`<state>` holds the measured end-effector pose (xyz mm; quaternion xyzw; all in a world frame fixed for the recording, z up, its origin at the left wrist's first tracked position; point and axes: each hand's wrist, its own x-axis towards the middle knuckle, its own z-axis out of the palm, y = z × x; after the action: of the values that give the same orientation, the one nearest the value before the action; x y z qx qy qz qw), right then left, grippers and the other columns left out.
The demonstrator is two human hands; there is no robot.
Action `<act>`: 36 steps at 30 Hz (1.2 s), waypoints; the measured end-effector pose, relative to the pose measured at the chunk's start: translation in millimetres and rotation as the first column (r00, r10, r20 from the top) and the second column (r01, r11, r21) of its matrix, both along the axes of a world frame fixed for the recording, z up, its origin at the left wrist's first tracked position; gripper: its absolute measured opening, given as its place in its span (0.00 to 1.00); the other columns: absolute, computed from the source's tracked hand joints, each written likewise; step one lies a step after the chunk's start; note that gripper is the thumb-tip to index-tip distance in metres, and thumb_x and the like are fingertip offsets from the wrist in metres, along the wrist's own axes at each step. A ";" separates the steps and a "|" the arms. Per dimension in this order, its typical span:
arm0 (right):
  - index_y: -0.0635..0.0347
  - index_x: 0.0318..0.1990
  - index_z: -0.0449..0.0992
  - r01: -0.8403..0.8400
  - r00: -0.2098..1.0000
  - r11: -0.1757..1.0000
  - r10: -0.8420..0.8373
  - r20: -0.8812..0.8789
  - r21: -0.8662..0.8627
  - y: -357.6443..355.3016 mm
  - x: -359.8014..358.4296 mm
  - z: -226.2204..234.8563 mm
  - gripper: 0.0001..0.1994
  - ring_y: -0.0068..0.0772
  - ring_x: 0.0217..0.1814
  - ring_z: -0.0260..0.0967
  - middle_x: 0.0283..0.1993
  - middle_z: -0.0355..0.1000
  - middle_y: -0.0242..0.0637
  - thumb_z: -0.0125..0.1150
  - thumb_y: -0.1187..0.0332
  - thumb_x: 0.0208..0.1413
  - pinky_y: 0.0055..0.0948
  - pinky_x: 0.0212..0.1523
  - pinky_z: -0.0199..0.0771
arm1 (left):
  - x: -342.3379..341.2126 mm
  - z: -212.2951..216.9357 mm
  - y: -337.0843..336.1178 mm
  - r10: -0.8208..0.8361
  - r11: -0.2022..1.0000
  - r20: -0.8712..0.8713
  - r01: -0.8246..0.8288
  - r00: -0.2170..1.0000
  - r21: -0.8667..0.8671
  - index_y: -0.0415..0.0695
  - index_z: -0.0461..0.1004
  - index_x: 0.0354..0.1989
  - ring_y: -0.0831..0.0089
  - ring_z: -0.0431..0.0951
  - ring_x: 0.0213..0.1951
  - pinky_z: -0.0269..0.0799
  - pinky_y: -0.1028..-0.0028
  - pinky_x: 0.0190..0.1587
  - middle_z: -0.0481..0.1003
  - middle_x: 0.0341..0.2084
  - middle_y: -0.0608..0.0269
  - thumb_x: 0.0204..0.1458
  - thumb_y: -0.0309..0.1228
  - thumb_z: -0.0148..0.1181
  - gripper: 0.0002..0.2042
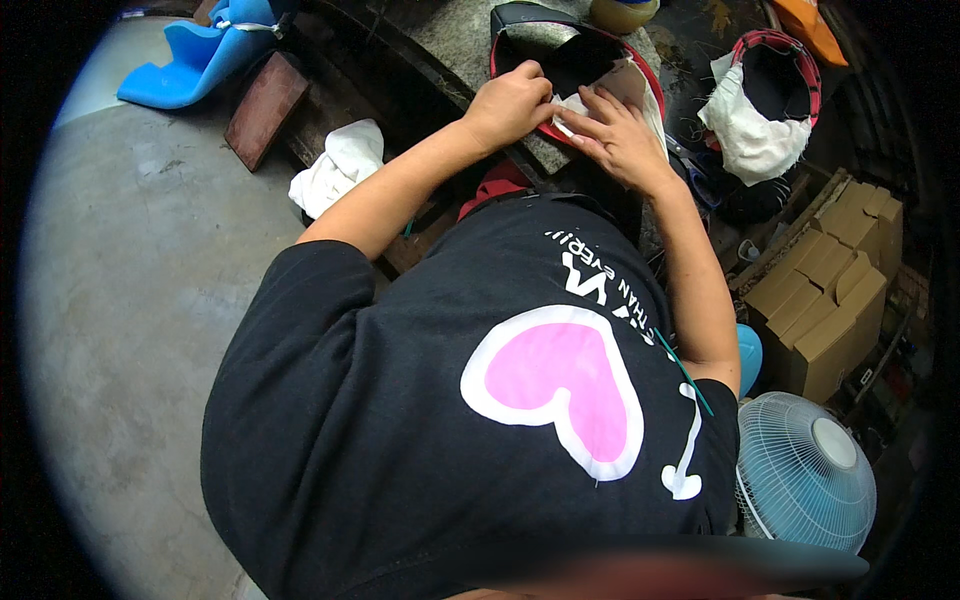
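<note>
We count: 2 hands, left point(512, 103) and right point(620, 140), on 1 red-rimmed shell point(560, 50). 1 more shell point(775, 70) to the right, 2 white cloths point(340, 165) point(750, 135), 1 fan point(805, 470), 1 box stack point(825, 290), 1 blue foam piece point(200, 55).

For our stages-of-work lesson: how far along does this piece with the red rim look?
Done: the black piece with the red rim lies on the bench. In hand: left hand and right hand press a brown panel onto it. Left: a second red-rimmed piece sits aside under white cloth.
</note>
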<state>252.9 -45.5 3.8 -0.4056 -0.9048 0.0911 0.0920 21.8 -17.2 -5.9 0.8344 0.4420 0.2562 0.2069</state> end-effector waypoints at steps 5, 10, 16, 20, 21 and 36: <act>0.40 0.60 0.70 0.031 0.995 0.984 -0.047 -0.086 -0.177 10.7 6.2 -5.2 0.20 0.44 0.70 0.57 0.67 0.62 0.40 0.49 0.52 0.63 0.45 0.66 0.55 | 20.1 5.5 -1.0 0.079 0.997 -0.264 -0.078 0.961 0.013 0.42 0.78 0.27 0.57 0.79 0.36 0.77 0.61 0.38 0.73 0.34 0.56 0.43 0.34 0.63 0.08; 0.46 0.63 0.67 0.027 0.999 0.999 -0.025 0.044 -0.045 1.3 -0.1 -1.0 0.23 0.42 0.70 0.56 0.67 0.61 0.38 0.50 0.54 0.62 0.42 0.66 0.56 | 28.4 5.6 3.2 0.125 0.992 -0.302 -0.129 0.945 0.007 0.41 0.78 0.24 0.55 0.80 0.35 0.77 0.59 0.37 0.74 0.34 0.55 0.41 0.32 0.59 0.07; 0.45 0.66 0.63 0.051 0.993 0.999 -0.050 0.111 -0.006 -3.5 -6.2 4.8 0.25 0.41 0.70 0.55 0.68 0.60 0.37 0.52 0.54 0.61 0.42 0.66 0.56 | 7.0 -6.0 7.9 0.043 0.994 0.013 -0.041 0.999 -0.101 0.38 0.76 0.22 0.53 0.78 0.34 0.75 0.60 0.39 0.74 0.30 0.53 0.43 0.31 0.59 0.08; 0.48 0.66 0.63 0.056 0.992 0.998 -0.056 0.114 0.007 -5.2 -7.0 6.8 0.27 0.42 0.69 0.56 0.68 0.59 0.38 0.55 0.57 0.59 0.42 0.65 0.57 | -1.2 -10.0 10.4 -0.001 0.990 0.101 0.015 0.995 -0.139 0.37 0.74 0.26 0.52 0.77 0.36 0.73 0.61 0.40 0.73 0.31 0.52 0.46 0.30 0.58 0.08; 0.47 0.66 0.63 0.063 0.992 0.998 -0.062 0.112 0.002 -5.6 -7.1 7.3 0.27 0.42 0.69 0.56 0.68 0.59 0.38 0.55 0.57 0.59 0.42 0.65 0.57 | -1.8 -9.2 11.2 -0.003 0.988 0.114 0.020 0.994 -0.150 0.37 0.74 0.26 0.52 0.77 0.36 0.73 0.61 0.40 0.73 0.31 0.51 0.47 0.31 0.58 0.08; 0.44 0.66 0.64 0.042 0.994 0.998 -0.037 0.103 -0.049 -2.8 -5.9 10.4 0.25 0.42 0.69 0.57 0.69 0.59 0.38 0.54 0.57 0.60 0.41 0.65 0.58 | 8.9 -8.1 25.6 -0.115 0.982 -0.162 0.087 0.980 -0.170 0.39 0.78 0.33 0.51 0.78 0.39 0.74 0.58 0.42 0.75 0.34 0.50 0.53 0.36 0.57 0.12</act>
<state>247.0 -48.3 14.2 -0.4297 -0.8975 0.0915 0.0368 30.7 8.4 -14.0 0.8551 0.4345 0.1360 0.2481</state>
